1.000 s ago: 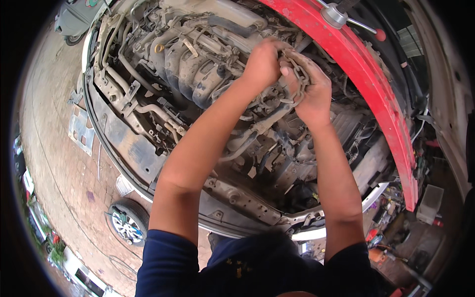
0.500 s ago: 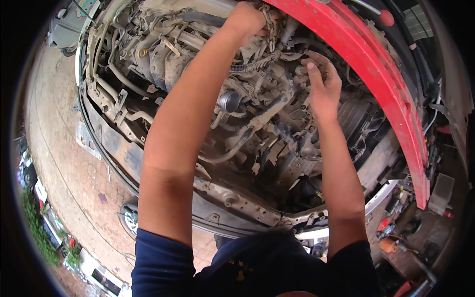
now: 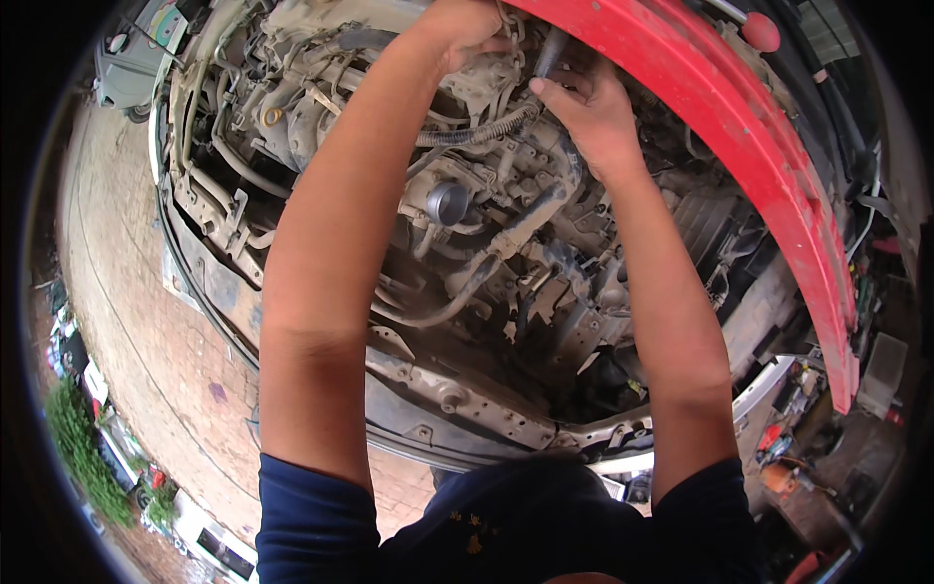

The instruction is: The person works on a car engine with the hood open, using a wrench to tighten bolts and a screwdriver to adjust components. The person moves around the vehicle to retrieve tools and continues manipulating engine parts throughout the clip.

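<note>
The chain hung beside the red beam, its long axis running far to near, close by the curled left hand, the right hand bent near a dark rod, though I couldn't tell whether either gripped.

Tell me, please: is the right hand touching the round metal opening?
Apart. The head view shows a clear gap between the right hand and the round metal opening.

I see red beam upper right, grey-brown engine centre, grey-brown chain top centre, navy sleeves bottom, reddish brick-patterned paving left, green shrub lower left.
</note>
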Tool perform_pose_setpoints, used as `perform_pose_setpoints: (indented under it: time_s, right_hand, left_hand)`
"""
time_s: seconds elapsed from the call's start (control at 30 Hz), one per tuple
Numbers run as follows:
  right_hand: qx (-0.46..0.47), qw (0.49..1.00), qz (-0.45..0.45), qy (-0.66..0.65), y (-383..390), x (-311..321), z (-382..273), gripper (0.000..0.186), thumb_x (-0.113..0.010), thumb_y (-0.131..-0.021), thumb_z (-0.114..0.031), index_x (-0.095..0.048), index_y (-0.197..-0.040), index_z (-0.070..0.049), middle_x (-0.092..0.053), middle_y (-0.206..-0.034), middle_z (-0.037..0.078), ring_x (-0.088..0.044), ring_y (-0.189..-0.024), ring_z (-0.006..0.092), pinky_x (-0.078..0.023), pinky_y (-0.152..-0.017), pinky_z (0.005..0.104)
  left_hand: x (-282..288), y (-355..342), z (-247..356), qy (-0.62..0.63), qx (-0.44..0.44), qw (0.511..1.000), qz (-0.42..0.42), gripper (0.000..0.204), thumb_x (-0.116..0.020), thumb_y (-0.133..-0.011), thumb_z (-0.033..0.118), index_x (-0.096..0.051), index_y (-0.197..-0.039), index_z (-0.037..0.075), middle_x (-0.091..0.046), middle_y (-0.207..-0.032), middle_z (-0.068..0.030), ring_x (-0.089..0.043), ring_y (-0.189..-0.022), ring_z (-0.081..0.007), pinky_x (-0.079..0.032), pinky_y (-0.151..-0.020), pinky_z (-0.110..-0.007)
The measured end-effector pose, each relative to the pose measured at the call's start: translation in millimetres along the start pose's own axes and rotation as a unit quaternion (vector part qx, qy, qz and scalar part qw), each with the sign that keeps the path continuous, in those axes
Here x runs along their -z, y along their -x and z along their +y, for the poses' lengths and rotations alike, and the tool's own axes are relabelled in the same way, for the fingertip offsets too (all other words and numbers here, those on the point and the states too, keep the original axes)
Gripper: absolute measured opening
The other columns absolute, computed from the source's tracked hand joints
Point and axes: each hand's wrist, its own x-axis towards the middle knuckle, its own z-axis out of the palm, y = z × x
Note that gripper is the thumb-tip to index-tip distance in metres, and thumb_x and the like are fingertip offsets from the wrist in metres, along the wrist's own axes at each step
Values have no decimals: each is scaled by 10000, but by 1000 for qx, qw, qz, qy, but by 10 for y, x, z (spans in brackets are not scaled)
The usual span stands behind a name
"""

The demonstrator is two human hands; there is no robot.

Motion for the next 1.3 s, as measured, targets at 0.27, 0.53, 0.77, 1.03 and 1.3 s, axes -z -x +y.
perform_pose_setpoints:
  time_s: [0.27, 0.53, 0.77, 1.03, 1.3]
  right_hand:
    - [47, 984, 146, 92, 112, -170, 49, 404, -796, -869, -186, -649, -1177, 29, -726, -1037, 99, -697, -916, 145, -571, -826, 303]
    - [16, 977, 214, 6, 154, -311, 255, 419, -855, -804, -231, -680, -1071, 40, -742, -894, 113, -694, -817, 155, -561, -758, 302]
    - [1, 977, 212, -8, 181, -269, 269, 413, -861, -807, -254, -688, -1026, 50, -732, -893, 123, -682, -786, 167, -559, -737, 305]
    - [11, 976, 213, -44, 181, -302, 265, 413, -854, -825, -243, -694, -1075, 45, -732, -892, 109, -678, -788, 139, -557, -738, 291]
    - [24, 974, 215, -72, 145, -345, 331, 428, -839, -841, -203, -654, -1130, 54, -723, -974, 124, -689, -844, 150, -567, -784, 293]
  left_hand:
    - [-4, 75, 78, -74, -13, 995, -63, 245, -691, -958, 208, -690, -1177, 97, -738, -1072, -97, -719, -874, -229, -597, -730, -381]
    - [-42, 181, 237, -177, -5, 984, -37, 180, -683, -950, 110, -687, -1126, 74, -725, -1058, -58, -712, -942, -194, -554, -819, -334]
    - [-4, 117, 219, -313, 4, 950, 2, 158, -619, -999, 134, -676, -1130, 66, -713, -1050, -37, -665, -927, -159, -516, -817, -306]
    - [-90, 111, 185, -395, -54, 915, 68, 179, -583, -980, 77, -692, -1115, 32, -713, -1081, -63, -645, -953, -156, -514, -818, -308]
    - [-28, 160, 277, -527, -57, 847, 34, 237, -594, -917, -15, -700, -1123, 29, -711, -1071, -42, -617, -963, -129, -508, -832, -302]
